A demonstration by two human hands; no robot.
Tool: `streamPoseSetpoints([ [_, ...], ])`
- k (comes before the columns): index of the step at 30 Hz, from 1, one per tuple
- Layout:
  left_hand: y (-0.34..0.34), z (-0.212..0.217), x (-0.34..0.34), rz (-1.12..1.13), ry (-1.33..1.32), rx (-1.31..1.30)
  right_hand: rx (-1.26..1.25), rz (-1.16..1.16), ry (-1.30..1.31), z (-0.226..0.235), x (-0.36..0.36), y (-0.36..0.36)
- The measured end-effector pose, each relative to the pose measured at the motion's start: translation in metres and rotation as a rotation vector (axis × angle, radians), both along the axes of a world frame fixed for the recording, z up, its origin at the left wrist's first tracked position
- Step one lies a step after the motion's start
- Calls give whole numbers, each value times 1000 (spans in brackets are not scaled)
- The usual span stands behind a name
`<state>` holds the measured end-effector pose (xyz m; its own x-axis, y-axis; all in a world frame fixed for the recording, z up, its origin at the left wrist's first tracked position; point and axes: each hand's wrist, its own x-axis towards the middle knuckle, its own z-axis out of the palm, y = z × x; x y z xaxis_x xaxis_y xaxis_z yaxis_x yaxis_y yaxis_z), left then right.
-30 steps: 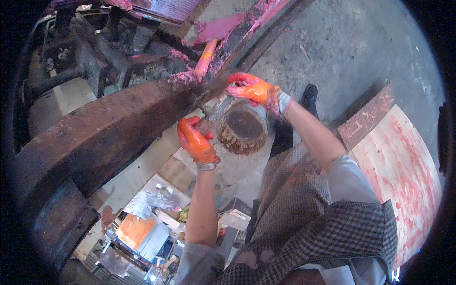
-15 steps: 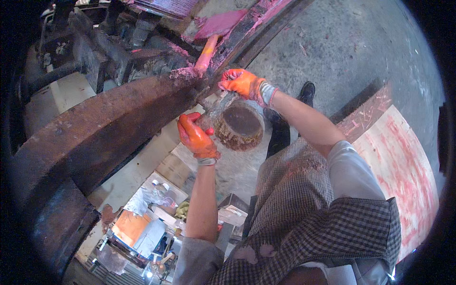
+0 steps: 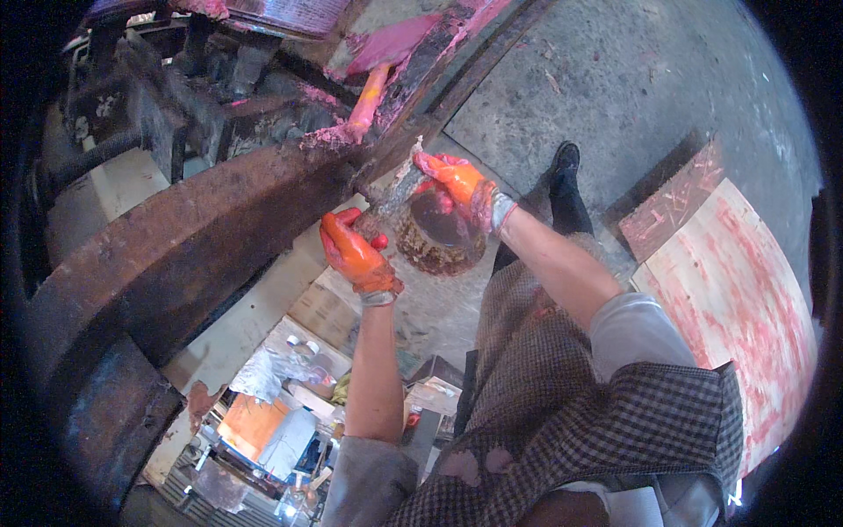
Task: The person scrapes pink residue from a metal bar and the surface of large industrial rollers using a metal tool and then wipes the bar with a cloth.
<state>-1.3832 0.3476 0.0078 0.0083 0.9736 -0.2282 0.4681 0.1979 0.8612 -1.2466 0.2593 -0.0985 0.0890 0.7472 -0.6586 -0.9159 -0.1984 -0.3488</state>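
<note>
My left hand [image 3: 358, 255], in an orange glove, curls shut around the near side of a rusty can [image 3: 436, 235], which I hold up just beside the edge of the big rusted beam [image 3: 202, 237]. My right hand [image 3: 461, 186] is closed on a brush [image 3: 397, 189] at the can's rim, its bristles touching the beam's corner. Bare concrete floor [image 3: 632, 79] lies open to my right; below me crowd boxes [image 3: 290, 413], and a red-stained board [image 3: 738, 290] lies near my right elbow.

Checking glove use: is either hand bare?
No: the left hand and the right hand both wear orange gloves, by a rusty can.
</note>
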Motion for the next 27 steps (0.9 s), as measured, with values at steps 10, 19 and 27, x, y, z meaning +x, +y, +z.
streamPoseSetpoints([
  [10, -1, 1, -1, 3, -5, -12, 46, -173, 54, -12, -14, 0],
  [19, -2, 4, -1, -19, 5, -45, 61, -216, 173, -13, -26, -14],
  [27, 0, -1, 1, 13, -33, -15, 24, -211, 153, -9, -25, -7],
])
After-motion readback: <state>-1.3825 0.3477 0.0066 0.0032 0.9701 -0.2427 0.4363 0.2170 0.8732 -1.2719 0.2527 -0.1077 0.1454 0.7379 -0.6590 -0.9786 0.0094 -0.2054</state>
